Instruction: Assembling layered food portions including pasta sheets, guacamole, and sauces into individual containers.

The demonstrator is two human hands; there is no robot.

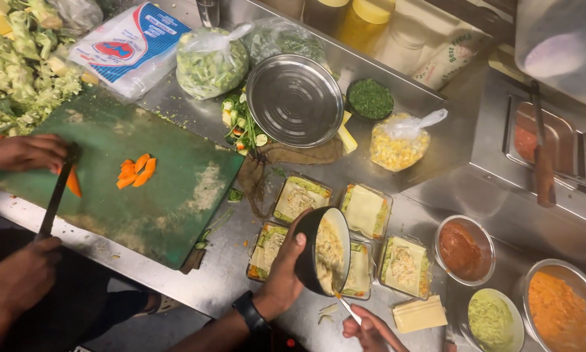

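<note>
My left hand [281, 277], a dark watch on its wrist, grips a black bowl [314, 251] tilted on its side, with pale creamy filling inside. My right hand [371, 331] holds a metal spoon [347, 308] whose tip reaches into the bowl's lower rim. The bowl hangs over several small clear trays [364, 210] lined with bread, green spread and filling on the steel counter [227, 274]. At the left, another person's hands [20, 153] slice a carrot with a knife [55, 199] on a green cutting board [175, 208]; cut carrot pieces [137, 171] lie on it.
Steel bowls of red sauce [464, 249], green chutney [492, 321] and orange mix [563, 306] sit at the right, with cheese slices [420, 313] beside them. Behind are a round steel plate [295, 100], a bag of corn [397, 148], chopped herbs [370, 99] and bagged greens [211, 64].
</note>
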